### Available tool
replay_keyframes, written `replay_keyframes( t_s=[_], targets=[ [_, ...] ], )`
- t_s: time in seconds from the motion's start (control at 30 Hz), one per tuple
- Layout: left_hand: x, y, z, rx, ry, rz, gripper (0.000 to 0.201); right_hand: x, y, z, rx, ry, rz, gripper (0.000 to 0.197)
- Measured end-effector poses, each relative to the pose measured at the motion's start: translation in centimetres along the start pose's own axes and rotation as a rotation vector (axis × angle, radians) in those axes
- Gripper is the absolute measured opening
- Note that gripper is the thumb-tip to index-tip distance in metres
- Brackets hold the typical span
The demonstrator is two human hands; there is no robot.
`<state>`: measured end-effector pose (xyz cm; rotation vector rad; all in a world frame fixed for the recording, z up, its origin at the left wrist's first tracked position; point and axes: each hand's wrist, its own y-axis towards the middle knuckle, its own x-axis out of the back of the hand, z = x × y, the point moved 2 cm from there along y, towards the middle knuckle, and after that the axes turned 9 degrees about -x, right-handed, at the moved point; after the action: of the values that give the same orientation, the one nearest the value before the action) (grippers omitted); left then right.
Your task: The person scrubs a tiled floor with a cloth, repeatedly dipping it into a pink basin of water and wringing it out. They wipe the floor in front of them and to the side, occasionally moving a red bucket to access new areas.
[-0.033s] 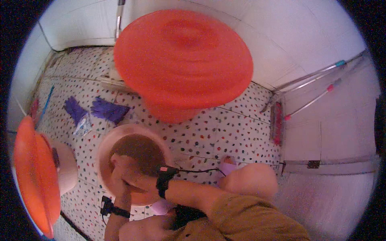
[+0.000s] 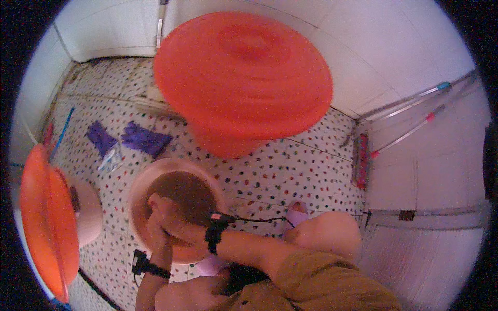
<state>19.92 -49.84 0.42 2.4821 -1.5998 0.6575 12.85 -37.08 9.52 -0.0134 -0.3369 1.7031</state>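
Note:
A round pink basin stands on the floor in front of me, with dark brownish contents that look like murky water. My left hand and my right hand are together over the basin's near left part, the right one lying across the left. Their fingers overlap and blur in the dim light, so neither the grip nor anything between them can be made out. Each wrist wears a black strap with a small device; a cable runs from the right strap.
A large red round lid or basin rises beyond the pink basin. At far left stands an orange basin on a pale base. Purple gloves lie on the speckled tile floor. Pole-handled cleaning tools lean at the right wall.
The whole view has shifted slightly, so things sit a little farther right. Both hands keep nearly the same place in the basin.

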Motion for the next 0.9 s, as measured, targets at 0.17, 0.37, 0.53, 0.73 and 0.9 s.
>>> replay_keyframes(
  t_s=[0.17,0.37,0.53,0.73,0.9],
  targets=[
    [-2.5,0.0,-0.1,-0.073,0.157,0.169,0.033,-0.6,1.8,-3.9,-0.224,0.029,-0.084,0.014],
    [-1.6,-0.3,-5.5,0.371,-0.712,0.321,0.038,1.8,3.6,-5.6,-0.137,0.328,0.137,0.027],
    [-0.1,2.3,-9.7,0.233,-0.608,0.379,0.047,8.2,3.3,-0.4,-0.545,0.488,0.602,0.058],
    [0.6,2.9,-12.1,0.393,-0.992,0.43,0.037,11.5,5.5,2.5,-0.203,-0.067,0.8,0.07],
    [-0.5,3.1,-14.6,0.416,-0.956,0.659,0.038,14.1,6.5,1.6,-0.291,0.122,0.899,0.075]
  ],
)
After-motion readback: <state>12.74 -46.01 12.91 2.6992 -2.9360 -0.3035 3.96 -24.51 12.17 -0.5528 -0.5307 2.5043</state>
